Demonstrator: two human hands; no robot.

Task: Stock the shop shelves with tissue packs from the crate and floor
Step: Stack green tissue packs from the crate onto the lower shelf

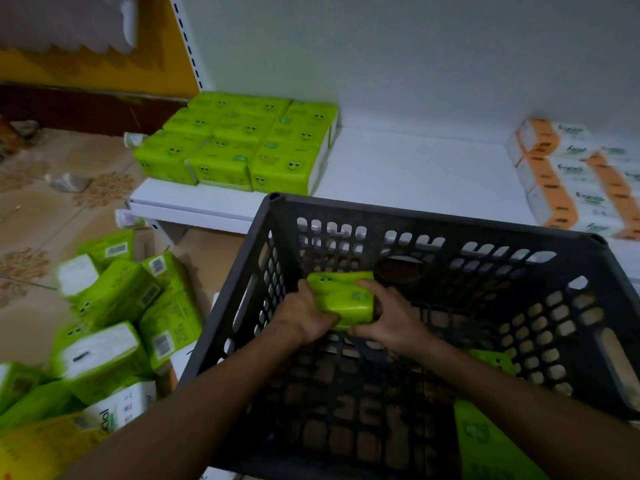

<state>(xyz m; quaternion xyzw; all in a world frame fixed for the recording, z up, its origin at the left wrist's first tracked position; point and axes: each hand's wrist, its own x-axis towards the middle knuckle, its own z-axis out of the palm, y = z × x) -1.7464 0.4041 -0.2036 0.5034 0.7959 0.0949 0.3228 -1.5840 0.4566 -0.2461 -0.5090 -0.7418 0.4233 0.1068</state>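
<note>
Both my hands are down inside the black plastic crate, gripping one green tissue pack between them. My left hand clasps its left end and my right hand its right end. Two more green packs lie in the crate, one at the near right and one partly hidden behind my right forearm. On the white shelf stands a block of several green packs at the left. A loose heap of green packs lies on the floor to the left.
Orange-and-white tissue packs are stacked at the right end of the shelf, with bare shelf between them and the green block. The tiled floor at the left holds small litter. A yellow pack lies at the bottom left.
</note>
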